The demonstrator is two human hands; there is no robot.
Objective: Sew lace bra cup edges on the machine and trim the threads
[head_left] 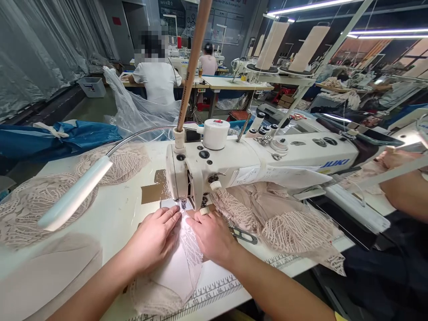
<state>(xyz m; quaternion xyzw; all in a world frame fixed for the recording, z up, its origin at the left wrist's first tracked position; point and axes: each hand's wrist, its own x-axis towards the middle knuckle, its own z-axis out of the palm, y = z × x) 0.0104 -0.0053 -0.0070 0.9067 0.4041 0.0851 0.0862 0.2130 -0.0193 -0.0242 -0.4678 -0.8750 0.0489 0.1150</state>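
Observation:
My left hand [154,238] lies flat, fingers stretched out, on a pale pink lace piece [180,263] just left of the needle [183,206]. On the other side of the needle my right hand [211,235] presses the same lace with flat fingers. A white JUKI sewing machine [254,165] stands over the lace, its head directly above my fingertips. The lace runs from the needle toward me and over the table's front edge. Thread snips [244,235] lie partly under my right hand.
More pink lace [287,223] is heaped under the machine arm at right; round lace pieces [36,205] lie at left. A gooseneck lamp [73,194] reaches over the table. A ruler strip [217,290] lines the front edge. A person [157,76] sits at a far table.

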